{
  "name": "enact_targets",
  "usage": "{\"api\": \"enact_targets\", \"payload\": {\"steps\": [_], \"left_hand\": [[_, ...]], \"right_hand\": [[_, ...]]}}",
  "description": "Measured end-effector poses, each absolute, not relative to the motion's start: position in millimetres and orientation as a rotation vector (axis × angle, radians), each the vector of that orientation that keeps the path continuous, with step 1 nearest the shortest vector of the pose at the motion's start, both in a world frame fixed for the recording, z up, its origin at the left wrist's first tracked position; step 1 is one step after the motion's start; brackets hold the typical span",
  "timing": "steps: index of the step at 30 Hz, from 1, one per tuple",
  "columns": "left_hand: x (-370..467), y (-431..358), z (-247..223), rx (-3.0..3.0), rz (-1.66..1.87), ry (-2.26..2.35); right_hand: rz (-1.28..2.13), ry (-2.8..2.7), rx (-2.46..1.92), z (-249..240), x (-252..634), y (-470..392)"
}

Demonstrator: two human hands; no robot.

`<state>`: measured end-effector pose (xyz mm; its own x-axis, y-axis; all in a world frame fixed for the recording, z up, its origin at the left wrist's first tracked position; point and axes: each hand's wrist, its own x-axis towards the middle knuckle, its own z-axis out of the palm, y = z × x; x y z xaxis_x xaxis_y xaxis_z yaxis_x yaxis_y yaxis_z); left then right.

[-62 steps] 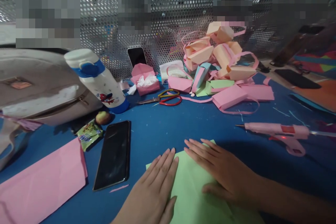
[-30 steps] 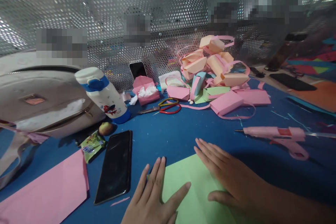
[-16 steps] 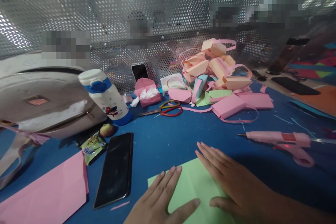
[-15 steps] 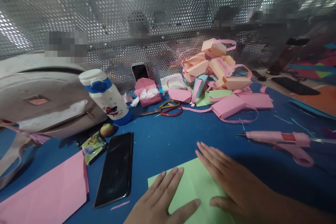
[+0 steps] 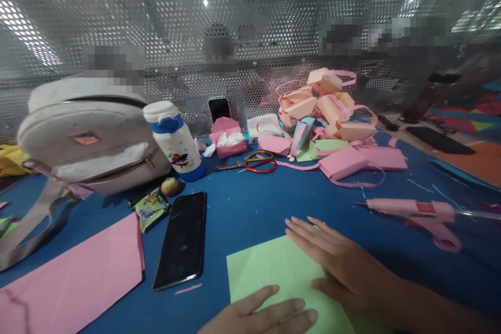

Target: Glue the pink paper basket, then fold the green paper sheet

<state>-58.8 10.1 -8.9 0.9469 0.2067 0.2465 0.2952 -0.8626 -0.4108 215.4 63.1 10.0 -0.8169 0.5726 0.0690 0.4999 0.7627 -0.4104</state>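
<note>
A sheet of light green paper (image 5: 258, 269) lies on the blue table in front of me, with faint creases in it. My left hand (image 5: 266, 313) rests over its lower part, fingers stretched out and pointing right; the wrist is cut off by the bottom edge. On the sheet's right side lies my right hand (image 5: 332, 255), flat, its fingers extended up and to the left and its thumb apart. A black phone (image 5: 182, 240) is left of the sheet, with a thin pink paper scrap (image 5: 188, 289) below it. Folded pink paper (image 5: 90, 271) lies further left.
A pink glue gun (image 5: 415, 211) lies to the right. Scissors (image 5: 260, 162) and a heap of small paper baskets (image 5: 324, 104) sit at the back. A white bottle (image 5: 174, 141), a backpack (image 5: 90, 141) and a snack packet (image 5: 152, 210) stand left. Perforated metal panelling (image 5: 254, 15) borders the table.
My left hand has slid down the sheet and turned, its fingers now pointing right instead of up. The right hand stays almost in place. The view has shifted slightly left.
</note>
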Motion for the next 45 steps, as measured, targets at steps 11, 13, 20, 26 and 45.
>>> {"api": "enact_targets", "payload": {"steps": [11, 13, 20, 26, 45], "left_hand": [[-61.2, 7.3, -2.4, -2.656, -0.251, -0.324], [-61.1, 6.6, 2.8, -2.726, -0.256, -0.335], [-61.6, 2.7, 2.5, -2.817, -0.266, -0.376], [-53.3, 0.8, -18.3, -2.917, -0.397, -0.601], [-61.9, 4.9, -5.1, -2.745, -0.308, -0.423]], "right_hand": [[0.687, -2.92, -0.582, 13.7, 186.0, 68.3], [0.632, -2.95, -0.549, 18.1, 173.5, 71.6], [0.494, -3.039, -0.424, 28.5, 122.2, 81.7], [0.584, -3.035, -0.44, 37.4, 99.9, 75.4], [0.335, -2.765, -1.021, -6.6, 241.8, 54.8]]}}
